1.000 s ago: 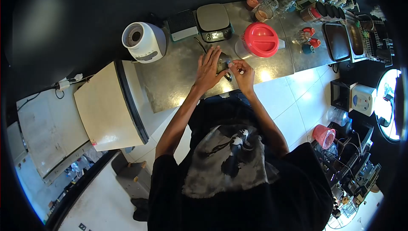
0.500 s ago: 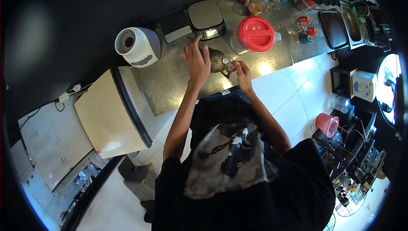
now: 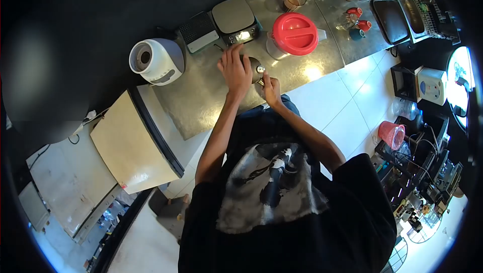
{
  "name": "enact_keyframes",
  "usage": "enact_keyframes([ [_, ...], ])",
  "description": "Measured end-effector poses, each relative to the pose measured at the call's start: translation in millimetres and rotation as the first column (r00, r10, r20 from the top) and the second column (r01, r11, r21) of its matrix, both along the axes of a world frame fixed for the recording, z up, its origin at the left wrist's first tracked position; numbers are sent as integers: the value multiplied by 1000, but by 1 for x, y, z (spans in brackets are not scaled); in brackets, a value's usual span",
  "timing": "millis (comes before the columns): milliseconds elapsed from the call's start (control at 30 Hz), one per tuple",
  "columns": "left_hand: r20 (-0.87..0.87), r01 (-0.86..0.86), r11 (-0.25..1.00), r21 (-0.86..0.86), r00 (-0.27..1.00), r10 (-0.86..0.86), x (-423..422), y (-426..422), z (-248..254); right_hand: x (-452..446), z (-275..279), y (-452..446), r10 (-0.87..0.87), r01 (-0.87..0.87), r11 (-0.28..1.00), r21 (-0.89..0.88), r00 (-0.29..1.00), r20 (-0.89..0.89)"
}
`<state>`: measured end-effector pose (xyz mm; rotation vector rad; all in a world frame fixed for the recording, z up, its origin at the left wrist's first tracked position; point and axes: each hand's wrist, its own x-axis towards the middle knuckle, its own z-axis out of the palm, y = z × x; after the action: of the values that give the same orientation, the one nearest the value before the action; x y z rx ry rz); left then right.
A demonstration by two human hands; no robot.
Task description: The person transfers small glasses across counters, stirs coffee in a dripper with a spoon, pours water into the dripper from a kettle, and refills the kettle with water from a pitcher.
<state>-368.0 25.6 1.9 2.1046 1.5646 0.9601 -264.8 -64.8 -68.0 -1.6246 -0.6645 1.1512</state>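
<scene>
A small dark kettle (image 3: 256, 75) with a shiny lid knob stands near the front edge of the steel counter. What looks like its thin spout pokes out past my left fingertips. My left hand (image 3: 236, 74) lies against the kettle's left side, fingers stretched out and covering part of its body. On the other side, my right hand (image 3: 271, 92) is closed around the kettle's handle, thumb close to the lid. A kitchen scale (image 3: 233, 15) and a clear pitcher with a red lid (image 3: 295, 34) stand just beyond my hands.
A white appliance base (image 3: 157, 62) and a black-and-white device (image 3: 198, 31) are on the counter (image 3: 196, 107) at left. Glasses (image 3: 294, 0), small red cups (image 3: 363, 25) and a dark tray (image 3: 390, 20) stand to the right. A cream fridge (image 3: 133, 145) borders the counter's left end.
My right hand has moved in from beside the kettle and closed on its handle. My left hand stays at the kettle's left side. The whole view has shifted slightly.
</scene>
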Motion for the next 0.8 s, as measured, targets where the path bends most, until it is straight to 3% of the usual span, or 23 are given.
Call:
enact_keyframes([
  [100,44,28,1000,9,999,-29,-16,-21,-4,-1,-10,-1,-13,12,1000,16,997,75],
  [167,67,47,999,11,997,-48,-26,-33,-7,6,-23,1,39,-51,998,30,952,304],
  [300,42,57,998,4,997,-57,-39,-42,-14,12,-20,8,-74,25,986,165,951,299],
  [467,232,-43,997,67,972,27,-50,-49,-15,21,-8,-9,-125,62,976,210,945,302],
  [533,254,-51,998,39,966,40,-54,-55,-15,28,9,-21,-132,70,971,227,954,269],
  [600,396,-134,985,-106,903,166,-52,-64,-11,37,29,-35,-152,81,969,234,940,304],
  [667,417,-103,993,-58,901,118,-43,-75,7,46,51,-51,-183,96,957,275,932,312],
  [767,405,28,999,32,913,-39,-15,-90,73,66,96,-69,-211,118,953,280,920,330],
  [800,173,172,984,46,969,-177,-1,-93,101,72,104,-77,-229,126,944,305,916,329],
])
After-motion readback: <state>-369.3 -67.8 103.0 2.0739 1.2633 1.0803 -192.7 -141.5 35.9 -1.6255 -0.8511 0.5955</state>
